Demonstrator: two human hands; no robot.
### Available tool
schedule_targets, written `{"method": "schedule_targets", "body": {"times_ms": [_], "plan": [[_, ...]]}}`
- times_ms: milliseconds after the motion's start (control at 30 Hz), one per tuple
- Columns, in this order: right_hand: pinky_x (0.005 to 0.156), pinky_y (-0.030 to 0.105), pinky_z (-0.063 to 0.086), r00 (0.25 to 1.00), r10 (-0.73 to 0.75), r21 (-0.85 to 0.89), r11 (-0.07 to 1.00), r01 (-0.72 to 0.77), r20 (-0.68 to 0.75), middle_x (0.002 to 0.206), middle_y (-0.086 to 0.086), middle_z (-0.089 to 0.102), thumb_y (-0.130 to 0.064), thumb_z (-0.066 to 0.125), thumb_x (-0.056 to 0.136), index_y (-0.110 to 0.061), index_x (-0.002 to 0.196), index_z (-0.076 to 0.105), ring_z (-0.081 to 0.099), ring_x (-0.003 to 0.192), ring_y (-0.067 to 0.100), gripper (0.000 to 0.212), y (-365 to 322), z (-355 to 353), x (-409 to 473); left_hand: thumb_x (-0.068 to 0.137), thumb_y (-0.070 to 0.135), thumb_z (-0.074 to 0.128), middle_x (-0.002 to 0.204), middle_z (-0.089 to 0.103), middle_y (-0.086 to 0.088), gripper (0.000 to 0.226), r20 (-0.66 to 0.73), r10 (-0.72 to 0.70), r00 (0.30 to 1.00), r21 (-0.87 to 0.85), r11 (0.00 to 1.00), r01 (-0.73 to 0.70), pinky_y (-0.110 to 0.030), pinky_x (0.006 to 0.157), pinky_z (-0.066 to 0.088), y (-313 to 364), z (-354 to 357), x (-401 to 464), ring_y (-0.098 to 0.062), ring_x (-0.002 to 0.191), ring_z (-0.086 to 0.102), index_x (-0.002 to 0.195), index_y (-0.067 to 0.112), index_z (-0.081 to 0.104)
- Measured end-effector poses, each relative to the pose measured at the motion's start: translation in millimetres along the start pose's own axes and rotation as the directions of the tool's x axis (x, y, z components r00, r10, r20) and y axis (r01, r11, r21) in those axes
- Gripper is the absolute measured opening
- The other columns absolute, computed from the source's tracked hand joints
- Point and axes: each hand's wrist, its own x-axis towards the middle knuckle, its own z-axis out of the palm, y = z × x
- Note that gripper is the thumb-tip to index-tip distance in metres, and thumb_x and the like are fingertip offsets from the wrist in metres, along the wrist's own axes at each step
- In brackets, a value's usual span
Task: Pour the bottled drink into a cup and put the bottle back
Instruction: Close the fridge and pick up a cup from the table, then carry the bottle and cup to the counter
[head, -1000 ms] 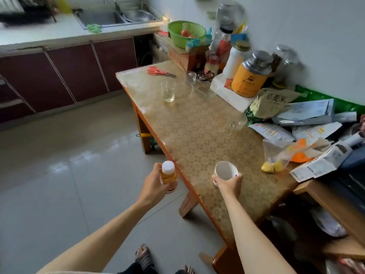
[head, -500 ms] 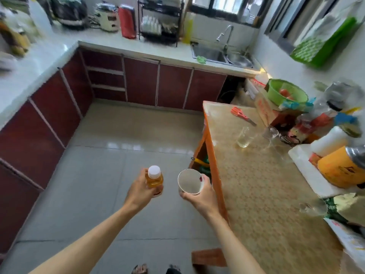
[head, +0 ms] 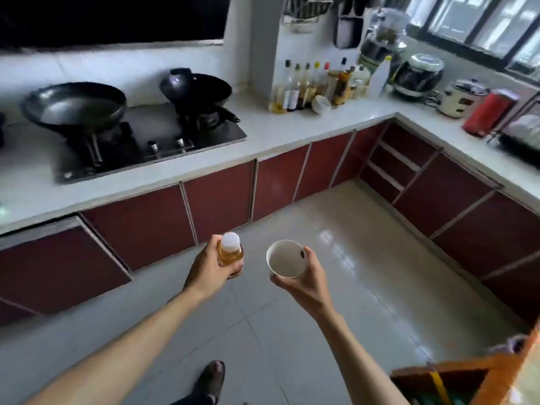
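My left hand (head: 207,267) grips a small bottle (head: 230,252) of amber drink with a white cap on; it stands upright. My right hand (head: 306,276) holds a white paper cup (head: 285,260) from below, its mouth tilted toward me, and I see nothing inside it. Both are held out over the grey tiled floor, a short gap between bottle and cup.
A white L-shaped counter (head: 263,133) with dark red cabinets runs ahead and to the right. On it are a gas stove with two black woks (head: 76,106), several sauce bottles (head: 315,83) and cookers. The wooden table's corner (head: 467,375) shows at the bottom right.
I have turned left, away from the table toward the stove counter. The cup was lifted off the table; both hands still carry bottle and cup in front of me.
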Motion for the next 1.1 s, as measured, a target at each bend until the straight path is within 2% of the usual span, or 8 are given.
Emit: {"method": "schedule_targets", "body": {"times_ms": [200,300,467,567,700,800,900,1100], "plan": [[0.077,0.018,0.041,0.933,-0.194,0.022,0.980,0.197,0.303,0.121,-0.009,0.056,-0.038,0.093,0.059,-0.025,0.134,0.048,0.053,0.103,0.010,0.088,-73,91,0,0.060,0.055,0.077,0.092,0.068,0.012,0.051,-0.332,-0.139,0.933,-0.043,0.990,0.132,-0.042,0.084,0.056,-46,-101,-63,-0.017,0.088,0.069,0.099,0.041,0.045],[0.083,0.023,0.041,0.858,-0.274,0.056,0.959,0.278,0.435,0.124,-0.008,0.056,-0.037,0.094,0.058,-0.026,0.136,0.047,0.054,0.108,0.013,0.091,-114,146,-16,0.061,0.054,0.076,0.092,0.065,0.013,0.051,-0.503,-0.196,0.842,-0.043,0.978,0.202,-0.039,0.080,0.054,-73,-155,-104,-0.018,0.087,0.067,0.099,0.039,0.044],[0.086,0.026,0.043,0.736,-0.393,0.107,0.908,0.405,0.551,0.127,-0.007,0.054,-0.042,0.094,0.057,-0.025,0.138,0.046,0.053,0.111,0.015,0.096,-179,233,-56,0.069,0.039,0.085,0.097,0.067,0.007,0.053,-0.664,-0.256,0.702,-0.062,0.955,0.290,-0.033,0.077,0.052,-120,-235,-162,-0.019,0.090,0.067,0.106,0.032,0.047],[0.086,0.028,0.045,0.686,-0.437,0.129,0.882,0.453,0.582,0.127,-0.010,0.053,-0.045,0.094,0.056,-0.026,0.139,0.045,0.053,0.111,0.013,0.098,-216,285,-83,0.071,0.037,0.086,0.101,0.068,0.004,0.058,-0.712,-0.272,0.647,-0.080,0.948,0.309,-0.033,0.079,0.054,-150,-281,-192,-0.020,0.091,0.068,0.112,0.030,0.046],[0.087,0.042,0.057,0.632,-0.474,0.164,0.859,0.485,0.613,0.126,-0.010,0.057,-0.052,0.091,0.050,-0.033,0.134,0.047,0.060,0.111,0.017,0.097,-272,367,-132,0.071,0.034,0.087,0.105,0.066,0.002,0.060,-0.766,-0.278,0.580,-0.098,0.942,0.321,-0.037,0.083,0.056,-195,-364,-237,-0.021,0.095,0.067,0.114,0.030,0.046],[0.090,0.034,0.052,0.587,-0.502,0.177,0.835,0.521,0.635,0.127,-0.008,0.058,-0.051,0.090,0.051,-0.028,0.137,0.048,0.057,0.112,0.015,0.099,-312,418,-167,0.071,0.031,0.088,0.106,0.066,0.002,0.062,-0.806,-0.258,0.533,-0.099,0.946,0.308,-0.037,0.082,0.056,-222,-417,-266,-0.022,0.096,0.068,0.119,0.023,0.048],[0.086,0.029,0.048,0.553,-0.509,0.190,0.825,0.532,0.660,0.126,-0.008,0.058,-0.047,0.092,0.053,-0.027,0.135,0.049,0.057,0.110,0.014,0.095,-346,458,-194,0.073,0.030,0.087,0.109,0.064,0.003,0.065,-0.815,-0.266,0.515,-0.112,0.944,0.311,-0.025,0.075,0.050,-241,-457,-289,-0.019,0.096,0.066,0.124,0.021,0.048],[0.095,0.041,0.052,0.468,-0.525,0.210,0.794,0.571,0.711,0.129,-0.008,0.057,-0.048,0.090,0.054,-0.030,0.137,0.046,0.057,0.114,0.015,0.096,-401,543,-223,0.072,0.036,0.087,0.115,0.068,-0.001,0.071,-0.836,-0.320,0.445,-0.180,0.927,0.328,-0.038,0.089,0.054,-291,-530,-308,-0.022,0.102,0.067,0.129,0.022,0.047]]}}
